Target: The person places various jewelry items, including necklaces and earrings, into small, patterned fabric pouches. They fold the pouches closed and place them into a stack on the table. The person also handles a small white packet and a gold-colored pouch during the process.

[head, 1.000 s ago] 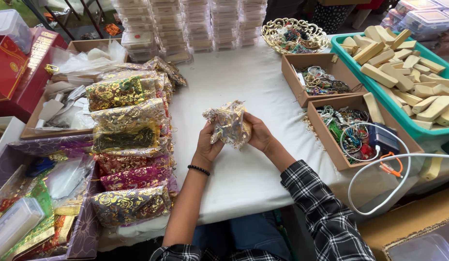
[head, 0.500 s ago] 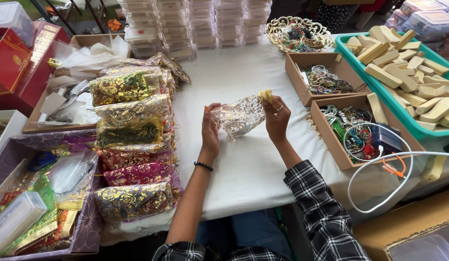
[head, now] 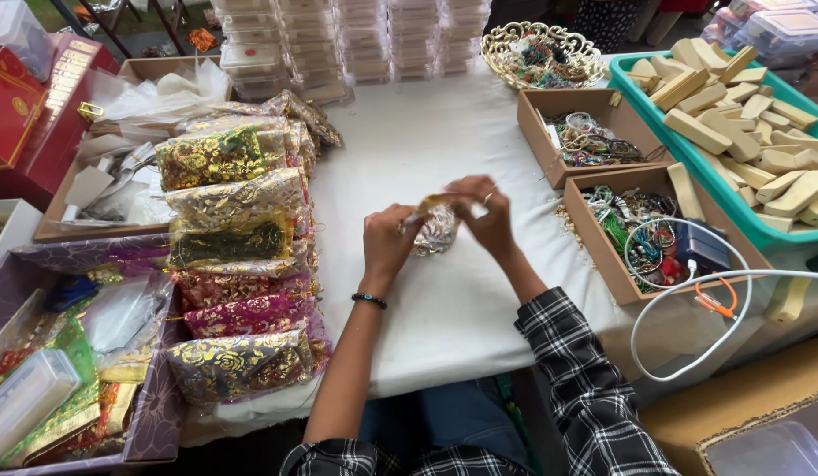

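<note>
Both my hands hold a small sheer pouch with a gold pattern (head: 435, 231) just above the white table cloth (head: 444, 141). My left hand (head: 387, 242) grips its left side, a dark bead bracelet on the wrist. My right hand (head: 484, 211) pinches the pouch's gathered top, where a yellow drawstring shows; a ring is on one finger. The pouch hangs bunched between the two hands.
A row of filled patterned pouches (head: 237, 256) lies at my left. Cardboard boxes of bangles (head: 643, 229) and trinkets (head: 585, 137) stand at right, beside a teal crate of wooden blocks (head: 744, 97). Stacked clear boxes (head: 356, 40) and a gold basket (head: 541, 53) line the back.
The pouch was spread wide between my hands half a second ago. My hands have come together and the pouch is now bunched, its top gathered at my right fingers.
</note>
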